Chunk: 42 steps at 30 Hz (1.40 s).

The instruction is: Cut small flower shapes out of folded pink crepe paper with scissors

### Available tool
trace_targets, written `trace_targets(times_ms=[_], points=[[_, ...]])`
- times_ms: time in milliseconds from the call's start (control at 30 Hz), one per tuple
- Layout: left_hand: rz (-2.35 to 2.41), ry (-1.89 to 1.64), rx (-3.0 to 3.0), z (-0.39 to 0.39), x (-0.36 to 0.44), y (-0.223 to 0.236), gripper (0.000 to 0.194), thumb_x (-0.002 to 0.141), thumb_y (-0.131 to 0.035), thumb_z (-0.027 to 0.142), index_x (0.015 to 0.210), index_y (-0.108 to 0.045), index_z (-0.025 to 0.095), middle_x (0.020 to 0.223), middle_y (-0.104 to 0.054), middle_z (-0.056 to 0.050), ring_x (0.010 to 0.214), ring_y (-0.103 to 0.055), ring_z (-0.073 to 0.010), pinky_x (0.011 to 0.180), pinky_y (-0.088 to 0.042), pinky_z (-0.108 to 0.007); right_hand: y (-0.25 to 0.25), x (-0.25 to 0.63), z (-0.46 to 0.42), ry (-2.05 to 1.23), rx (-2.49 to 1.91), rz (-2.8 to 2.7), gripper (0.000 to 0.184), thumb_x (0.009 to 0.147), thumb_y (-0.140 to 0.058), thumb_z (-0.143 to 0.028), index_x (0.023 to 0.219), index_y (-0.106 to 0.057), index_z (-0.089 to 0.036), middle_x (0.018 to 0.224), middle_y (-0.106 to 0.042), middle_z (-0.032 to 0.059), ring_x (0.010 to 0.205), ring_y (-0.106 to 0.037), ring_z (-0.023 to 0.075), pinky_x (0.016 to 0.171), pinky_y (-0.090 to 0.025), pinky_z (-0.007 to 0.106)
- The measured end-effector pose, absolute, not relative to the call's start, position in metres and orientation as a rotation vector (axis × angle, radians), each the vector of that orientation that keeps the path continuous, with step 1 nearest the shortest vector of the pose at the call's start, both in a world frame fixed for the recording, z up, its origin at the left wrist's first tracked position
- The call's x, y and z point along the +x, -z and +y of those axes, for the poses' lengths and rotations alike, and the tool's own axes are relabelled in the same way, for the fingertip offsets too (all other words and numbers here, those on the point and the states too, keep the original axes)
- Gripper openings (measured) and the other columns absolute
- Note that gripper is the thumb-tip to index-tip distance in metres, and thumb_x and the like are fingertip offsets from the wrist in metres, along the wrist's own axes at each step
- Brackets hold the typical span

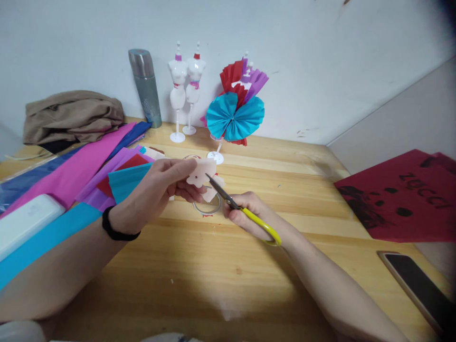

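Note:
Between thumb and fingers, my left hand [174, 178] pinches a pale pink piece of paper [201, 172] with a scalloped lower edge and small holes. My right hand [247, 211] grips yellow-handled scissors [258, 223], their dark blades pointing up and left. The tips of the blades lie against the right side of the paper. Another pale pink bit [214, 190] shows behind the blades. Below it, a round ring-like object [208, 208] rests on the table, partly hidden by my hands.
Behind stand two white mini dress forms [177, 90] and another dressed in blue, red and purple pleated paper [233, 114], near a flask [146, 90]. Coloured paper sheets [81, 171], a white case [32, 223] and brown cloth [71, 114] lie left. A red bag [399, 199] and phone [415, 285] are right.

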State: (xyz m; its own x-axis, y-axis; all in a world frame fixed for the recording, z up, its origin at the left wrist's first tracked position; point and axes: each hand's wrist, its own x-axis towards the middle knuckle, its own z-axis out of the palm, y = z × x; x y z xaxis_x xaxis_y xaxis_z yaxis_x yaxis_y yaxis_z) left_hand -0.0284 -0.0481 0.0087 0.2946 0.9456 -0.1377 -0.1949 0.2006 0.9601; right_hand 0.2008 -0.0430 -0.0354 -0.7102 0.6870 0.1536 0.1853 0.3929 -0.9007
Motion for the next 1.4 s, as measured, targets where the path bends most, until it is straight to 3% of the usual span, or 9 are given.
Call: trace_targets(times_ms=[133, 633, 1167, 1400], points=[[0.968, -0.948, 1.15, -0.0522, -0.0246, -0.0092, 0.025, 0.075, -0.078, 0.038, 0.07, -0.075, 0.013, 0.074, -0.077, -0.008, 0.061, -0.068, -0.0128, 0.059, -0.053, -0.02, 0.035, 0.2009, -0.0438, -1.297, -0.756, -2.139, 0.049, 0.093, -0.05, -0.059, 0.066, -0.046, -0.018, 0.058, -0.033, -0.0058, 0.053, -0.028, 0.0085, 0.05, -0.029, 0.023], [0.993, -1.027, 1.086, -0.0534, -0.0232, -0.0095, 0.021, 0.077, -0.076, 0.03, 0.063, -0.071, 0.015, 0.066, -0.074, -0.003, 0.055, -0.065, -0.0106, 0.057, -0.053, -0.02, 0.0347, 0.2008, -0.0443, -1.318, -0.754, -2.156, 0.046, 0.093, -0.051, -0.056, 0.067, -0.047, -0.018, 0.059, -0.033, -0.0056, 0.053, -0.028, 0.0085, 0.05, -0.028, 0.023], [1.1, -1.036, 1.21, -0.055, -0.0218, -0.0123, 0.019, 0.076, -0.072, 0.03, 0.062, -0.069, 0.017, 0.065, -0.072, -0.003, 0.057, -0.064, -0.0123, 0.056, -0.051, -0.021, 0.0356, 0.203, -0.0438, -1.444, -0.75, -2.143, 0.053, 0.087, -0.055, -0.067, 0.07, -0.047, -0.018, 0.062, -0.035, -0.0046, 0.056, -0.028, 0.0089, 0.05, -0.024, 0.023], [1.111, -1.041, 1.288, -0.0548, -0.024, -0.0117, 0.021, 0.079, -0.07, 0.029, 0.061, -0.071, 0.019, 0.061, -0.071, -0.002, 0.056, -0.063, -0.0124, 0.056, -0.052, -0.021, 0.0325, 0.2016, -0.0426, -1.417, -0.793, -2.173, 0.042, 0.089, -0.055, -0.054, 0.07, -0.048, -0.018, 0.062, -0.036, -0.0046, 0.055, -0.029, 0.0087, 0.051, -0.027, 0.023]])
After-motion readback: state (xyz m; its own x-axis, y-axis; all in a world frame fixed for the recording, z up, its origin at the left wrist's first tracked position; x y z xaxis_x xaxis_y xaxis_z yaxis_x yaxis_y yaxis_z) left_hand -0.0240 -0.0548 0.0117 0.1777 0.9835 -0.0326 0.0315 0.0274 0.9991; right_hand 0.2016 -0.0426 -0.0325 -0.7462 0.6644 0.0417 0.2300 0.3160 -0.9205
